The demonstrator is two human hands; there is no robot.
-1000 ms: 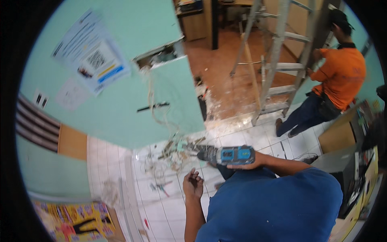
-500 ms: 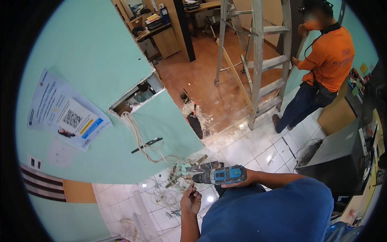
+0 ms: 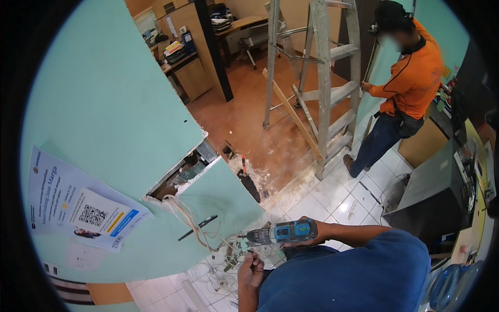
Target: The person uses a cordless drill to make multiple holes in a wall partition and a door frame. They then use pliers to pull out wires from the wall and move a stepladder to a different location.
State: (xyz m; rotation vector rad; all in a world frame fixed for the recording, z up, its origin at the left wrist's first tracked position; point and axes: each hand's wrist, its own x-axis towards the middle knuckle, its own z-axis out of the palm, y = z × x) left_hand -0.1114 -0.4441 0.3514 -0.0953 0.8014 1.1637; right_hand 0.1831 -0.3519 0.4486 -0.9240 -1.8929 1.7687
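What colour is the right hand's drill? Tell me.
The drill is blue and dark grey, clearest in the head view.

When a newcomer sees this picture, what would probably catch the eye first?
Probably the blue-and-black cordless drill in the right hand, at lower centre, with the left hand near its tip. Next might come the orange-shirted co-worker beside the metal stepladder, upper right, and the ragged hole in the green wall, left of centre, with pale cables hanging from it.

right fingers grip blue drill; left fingers near chuck
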